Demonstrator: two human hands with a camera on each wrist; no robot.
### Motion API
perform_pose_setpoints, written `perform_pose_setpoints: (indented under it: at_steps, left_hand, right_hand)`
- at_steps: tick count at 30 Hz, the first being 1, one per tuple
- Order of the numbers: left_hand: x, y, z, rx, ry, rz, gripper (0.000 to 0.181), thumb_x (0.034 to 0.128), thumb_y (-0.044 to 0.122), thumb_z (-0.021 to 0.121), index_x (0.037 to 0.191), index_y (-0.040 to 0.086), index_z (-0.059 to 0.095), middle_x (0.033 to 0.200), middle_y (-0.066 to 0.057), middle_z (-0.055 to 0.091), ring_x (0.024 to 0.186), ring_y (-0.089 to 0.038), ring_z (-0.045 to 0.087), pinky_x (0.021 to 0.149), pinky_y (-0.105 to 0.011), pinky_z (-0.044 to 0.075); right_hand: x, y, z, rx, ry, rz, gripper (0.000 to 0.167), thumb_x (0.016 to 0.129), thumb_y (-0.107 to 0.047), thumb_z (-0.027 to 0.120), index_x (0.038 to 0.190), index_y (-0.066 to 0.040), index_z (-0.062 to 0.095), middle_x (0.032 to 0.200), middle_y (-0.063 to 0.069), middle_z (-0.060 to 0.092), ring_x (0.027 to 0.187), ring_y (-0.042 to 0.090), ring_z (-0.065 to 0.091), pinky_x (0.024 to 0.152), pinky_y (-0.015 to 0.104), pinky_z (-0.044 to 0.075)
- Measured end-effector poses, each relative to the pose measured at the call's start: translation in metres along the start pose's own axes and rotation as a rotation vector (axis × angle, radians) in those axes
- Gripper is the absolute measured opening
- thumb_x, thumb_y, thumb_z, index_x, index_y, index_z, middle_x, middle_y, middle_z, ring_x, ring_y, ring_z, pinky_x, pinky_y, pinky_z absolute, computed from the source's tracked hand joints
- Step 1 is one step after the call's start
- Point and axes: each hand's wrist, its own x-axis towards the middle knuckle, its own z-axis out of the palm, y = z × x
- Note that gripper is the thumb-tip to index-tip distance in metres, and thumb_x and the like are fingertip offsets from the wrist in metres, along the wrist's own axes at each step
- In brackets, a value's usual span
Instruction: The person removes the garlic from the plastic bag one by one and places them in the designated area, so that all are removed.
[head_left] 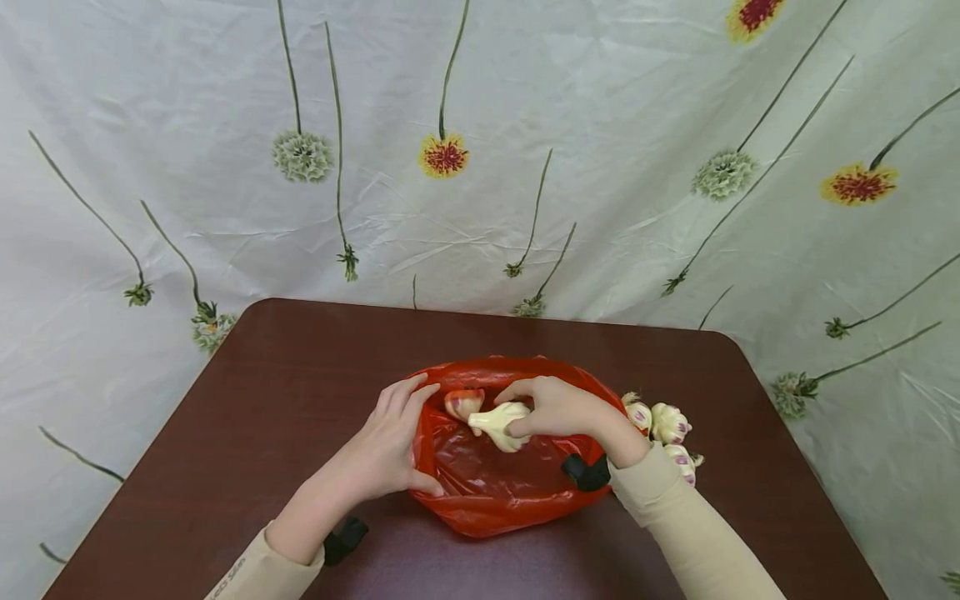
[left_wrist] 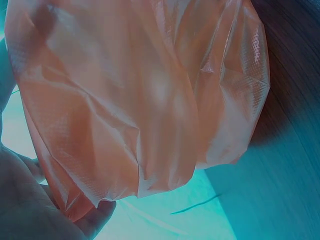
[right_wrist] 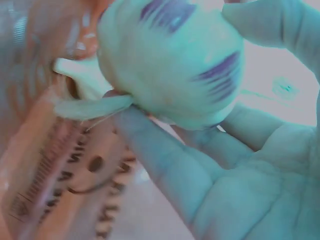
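Observation:
A red plastic bag stands with its mouth wide on the table. My left hand holds the bag's left rim, fingers along the upper left and thumb at the front; in the left wrist view the bag hangs over the fingers. Inside the bag mouth, my right hand grips a garlic bulb, its stem pointing left. Purple streaks mark this bulb in the right wrist view, between thumb and fingers. Another garlic bulb lies in the bag just left of it.
Several garlic bulbs lie on the table to the right of the bag, partly behind the right forearm. The dark brown table ends at a flower-print cloth behind it. Printed lettering shows on the bag.

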Motion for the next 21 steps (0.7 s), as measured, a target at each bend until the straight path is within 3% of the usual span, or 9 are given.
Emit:
perform_pose_setpoints:
  at_steps: [5, 10, 14, 21]
  left_hand:
    - [0.0, 0.001, 0.001, 0.003, 0.0, 0.002, 0.118, 0.0492, 0.035, 0.099, 0.142, -0.002, 0.037, 0.149, -0.026, 0.031, 0.136, -0.044, 0.028, 0.107, -0.058, 0.039]
    - [0.001, 0.0, 0.001, 0.006, 0.0, -0.002, 0.117, 0.0492, 0.034, 0.099, 0.142, -0.002, 0.037, 0.149, -0.026, 0.031, 0.135, -0.044, 0.028, 0.107, -0.058, 0.038]
    - [0.002, 0.0, 0.001, 0.005, -0.005, -0.002, 0.118, 0.0495, 0.036, 0.098, 0.142, -0.002, 0.037, 0.15, -0.026, 0.03, 0.135, -0.044, 0.027, 0.107, -0.059, 0.038]
    - [0.002, 0.001, 0.001, 0.006, -0.006, -0.008, 0.117, 0.05, 0.035, 0.098, 0.142, -0.002, 0.037, 0.149, -0.026, 0.03, 0.135, -0.045, 0.027, 0.107, -0.059, 0.039]
  right_hand:
    - [-0.017, 0.003, -0.021, 0.063, 0.081, -0.013, 0.046, 0.086, -0.022, 0.068, 0.13, -0.011, 0.062, 0.085, 0.0, 0.062, 0.066, 0.011, 0.052, 0.062, 0.025, 0.043]
    - [-0.038, 0.008, -0.038, 0.217, 0.179, -0.042, 0.045, 0.09, -0.019, 0.068, 0.132, -0.008, 0.06, 0.116, 0.011, 0.065, 0.094, 0.02, 0.065, 0.077, 0.028, 0.053]
    - [-0.054, 0.017, -0.047, 0.328, 0.256, -0.047, 0.047, 0.092, -0.018, 0.067, 0.137, -0.007, 0.057, 0.132, 0.016, 0.06, 0.11, 0.023, 0.064, 0.085, 0.029, 0.054]
    - [-0.084, 0.038, -0.055, 0.493, 0.416, -0.031, 0.047, 0.096, -0.02, 0.064, 0.141, -0.01, 0.053, 0.113, -0.002, 0.068, 0.09, 0.012, 0.067, 0.076, 0.03, 0.057]
